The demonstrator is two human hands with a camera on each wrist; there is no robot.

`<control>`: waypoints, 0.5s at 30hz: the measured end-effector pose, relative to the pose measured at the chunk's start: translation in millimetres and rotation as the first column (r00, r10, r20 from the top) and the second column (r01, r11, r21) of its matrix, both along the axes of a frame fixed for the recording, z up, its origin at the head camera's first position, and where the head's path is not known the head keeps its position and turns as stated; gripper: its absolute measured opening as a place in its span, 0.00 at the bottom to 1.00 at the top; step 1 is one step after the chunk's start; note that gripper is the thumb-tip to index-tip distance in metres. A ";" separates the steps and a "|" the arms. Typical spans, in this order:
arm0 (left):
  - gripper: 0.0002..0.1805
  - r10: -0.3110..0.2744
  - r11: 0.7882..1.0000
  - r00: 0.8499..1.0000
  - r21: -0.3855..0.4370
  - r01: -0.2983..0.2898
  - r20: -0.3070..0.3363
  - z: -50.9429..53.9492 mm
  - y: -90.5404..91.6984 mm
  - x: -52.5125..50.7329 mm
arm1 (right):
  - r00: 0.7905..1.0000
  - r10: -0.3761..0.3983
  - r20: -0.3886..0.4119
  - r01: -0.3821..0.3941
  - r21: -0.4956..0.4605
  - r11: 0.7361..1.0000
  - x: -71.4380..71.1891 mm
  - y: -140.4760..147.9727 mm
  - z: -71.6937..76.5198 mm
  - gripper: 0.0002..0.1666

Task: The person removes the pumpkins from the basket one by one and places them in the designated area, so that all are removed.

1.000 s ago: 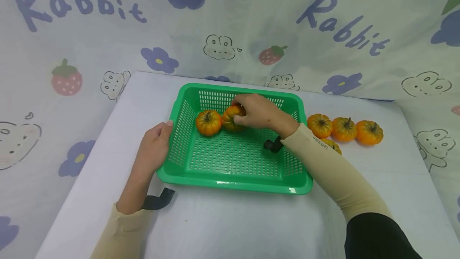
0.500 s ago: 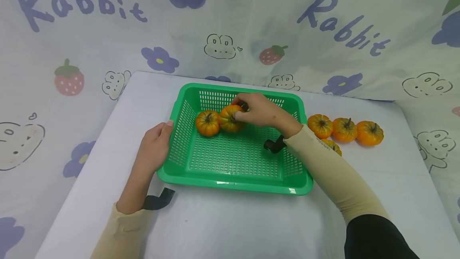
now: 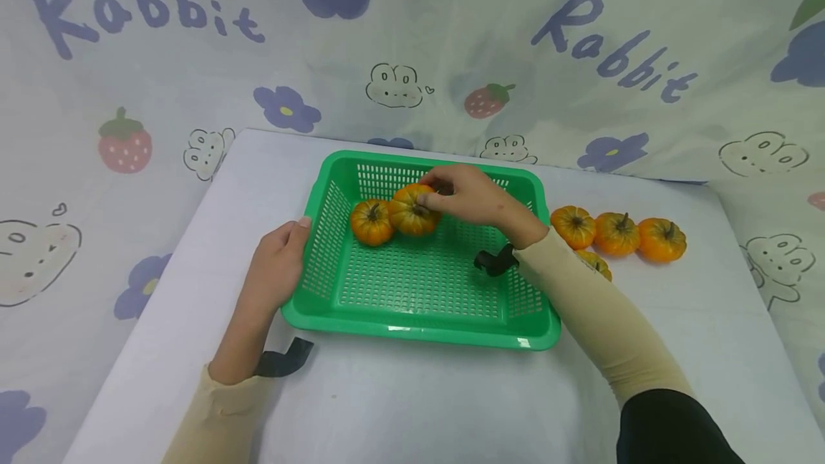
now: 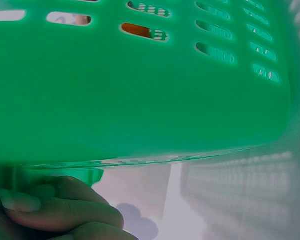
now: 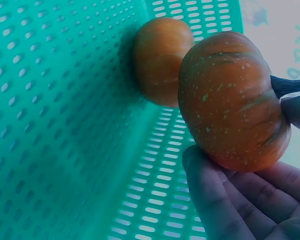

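My left hand (image 3: 276, 263) grips the left rim of a green plastic basket (image 3: 422, 339); in the left wrist view its curled fingers (image 4: 85, 210) show under the basket's edge. With thumb and fingers, my right hand (image 3: 473, 195) holds a small orange pumpkin (image 3: 412, 215) inside the basket near the back wall. The right wrist view shows this held pumpkin (image 5: 232, 100) above the perforated floor, its dark stem by my thumb. Left of it, a second small pumpkin (image 3: 372, 224) lies in the basket, and the two overlap in the head view.
Outside the basket to the right, three pumpkins (image 3: 617, 233) lie in a row on the white table (image 3: 399, 407). Another pumpkin (image 3: 594, 262) in front of them is partly hidden by my right sleeve (image 3: 599, 313). A printed cloth (image 3: 451, 34) hangs behind the table.
The held pumpkin has shifted slightly left and up in the head view, and more of it shows. My right wrist has moved a little right; the left hand has stayed on the rim.
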State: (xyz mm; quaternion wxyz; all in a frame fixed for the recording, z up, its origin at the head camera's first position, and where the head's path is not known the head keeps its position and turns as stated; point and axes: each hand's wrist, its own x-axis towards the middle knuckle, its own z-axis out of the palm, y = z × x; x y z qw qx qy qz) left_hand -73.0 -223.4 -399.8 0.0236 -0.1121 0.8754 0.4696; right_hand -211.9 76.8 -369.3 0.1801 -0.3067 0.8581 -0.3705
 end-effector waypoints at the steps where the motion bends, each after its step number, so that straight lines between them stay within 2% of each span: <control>1: 0.37 0.000 1.000 1.000 0.002 0.000 0.002 0.1 0.0 0.0 | 1.000 -0.003 0.006 0.003 -0.010 1.000 0.7 0.9 0.7 0.22; 15: 0.37 -0.001 1.000 1.000 -0.002 0.002 0.018 2.4 -1.1 -0.1 | 0.995 -0.089 0.034 0.094 -0.160 0.983 14.1 10.5 13.0 0.18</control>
